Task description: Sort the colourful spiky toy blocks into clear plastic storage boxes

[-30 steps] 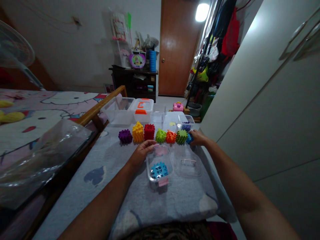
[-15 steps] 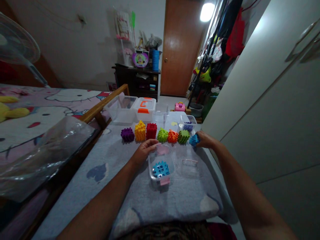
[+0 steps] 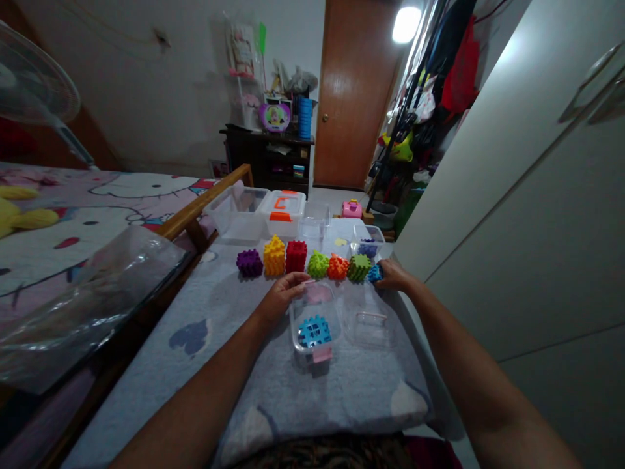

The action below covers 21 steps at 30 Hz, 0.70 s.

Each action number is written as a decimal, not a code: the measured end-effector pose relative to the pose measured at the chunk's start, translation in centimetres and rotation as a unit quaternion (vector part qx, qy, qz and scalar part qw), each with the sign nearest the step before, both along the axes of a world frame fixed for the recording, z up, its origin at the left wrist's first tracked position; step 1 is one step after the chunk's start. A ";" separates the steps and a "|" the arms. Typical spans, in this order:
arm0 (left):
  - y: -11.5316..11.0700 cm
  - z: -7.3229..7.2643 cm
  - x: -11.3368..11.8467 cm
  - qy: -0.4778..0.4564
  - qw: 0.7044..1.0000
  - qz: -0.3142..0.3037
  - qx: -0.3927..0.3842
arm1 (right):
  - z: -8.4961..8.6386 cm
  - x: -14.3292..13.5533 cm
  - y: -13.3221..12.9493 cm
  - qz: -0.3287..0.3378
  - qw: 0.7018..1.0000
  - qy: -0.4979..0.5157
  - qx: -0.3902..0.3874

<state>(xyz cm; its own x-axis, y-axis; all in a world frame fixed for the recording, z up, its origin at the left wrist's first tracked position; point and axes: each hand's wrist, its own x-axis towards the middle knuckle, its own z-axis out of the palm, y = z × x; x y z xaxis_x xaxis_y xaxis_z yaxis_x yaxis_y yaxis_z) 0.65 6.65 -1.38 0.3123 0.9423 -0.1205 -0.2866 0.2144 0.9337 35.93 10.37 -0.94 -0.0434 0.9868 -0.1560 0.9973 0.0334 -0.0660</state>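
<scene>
My left hand grips the far left edge of a clear plastic container with pink latches. Inside it lies a flat light-blue toothed block. At the right end of a row of blocks, my right hand is closed around blue toothed blocks, partly covered by its fingers. Leftward from there the row runs through dark green, orange, lime green, red, yellow and purple blocks.
A clear lid lies right of the container. Behind the row are a small tub with dark blue blocks, an orange-latched box and a large clear bin. A wooden bed rail borders the left, a white cabinet the right.
My right hand has shifted slightly left with the blue blocks, bringing them close against the dark green ones. My left hand and the container have stayed in place.
</scene>
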 end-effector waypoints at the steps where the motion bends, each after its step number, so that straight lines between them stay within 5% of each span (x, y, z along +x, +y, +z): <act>1: 0.0 0.1 0.0 -0.003 1.000 0.000 -0.003 | -0.1 0.0 0.1 0.000 1.000 -0.002 0.001; 21: 0.2 -0.3 -0.2 0.015 1.000 0.001 0.020 | 0.1 0.0 0.5 -0.034 0.999 0.012 0.007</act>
<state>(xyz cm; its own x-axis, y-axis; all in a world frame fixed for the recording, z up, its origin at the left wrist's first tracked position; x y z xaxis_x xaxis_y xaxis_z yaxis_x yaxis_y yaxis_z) 0.44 6.87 -1.71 0.3076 0.9470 -0.0921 -0.2585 0.1764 0.9498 35.97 10.84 -0.83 0.0196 0.9896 -0.1428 0.9954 -0.0327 -0.0898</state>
